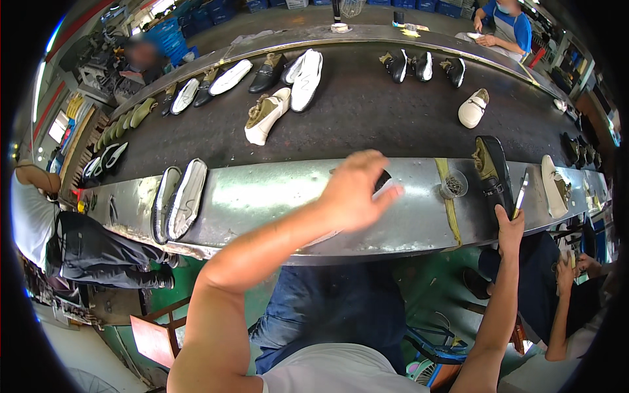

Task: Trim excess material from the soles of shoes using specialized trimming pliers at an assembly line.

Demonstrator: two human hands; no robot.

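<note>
My left hand (357,193) is over the middle of the metal bench edge, its thumb spread from the other fingers and nothing visible in its grasp. A dark object (382,179) shows partly behind it; its kind is hidden. On the right, my right hand (510,230) grips the near end of a black shoe (496,187) with a greenish lining and a strap. A slim pale tool with a blade-like shape (521,191) sticks up from the same hand. Left of this shoe stands a clear cup of small metal pieces (453,185), beside a yellowish strip (448,208).
A white pair of shoes (187,200) lies on the bench at left, a cream shoe (554,188) at right. Several shoes rest on the dark belt (380,124) beyond. Co-workers stand at far right (508,33) and at left (39,216); another sits close on my right.
</note>
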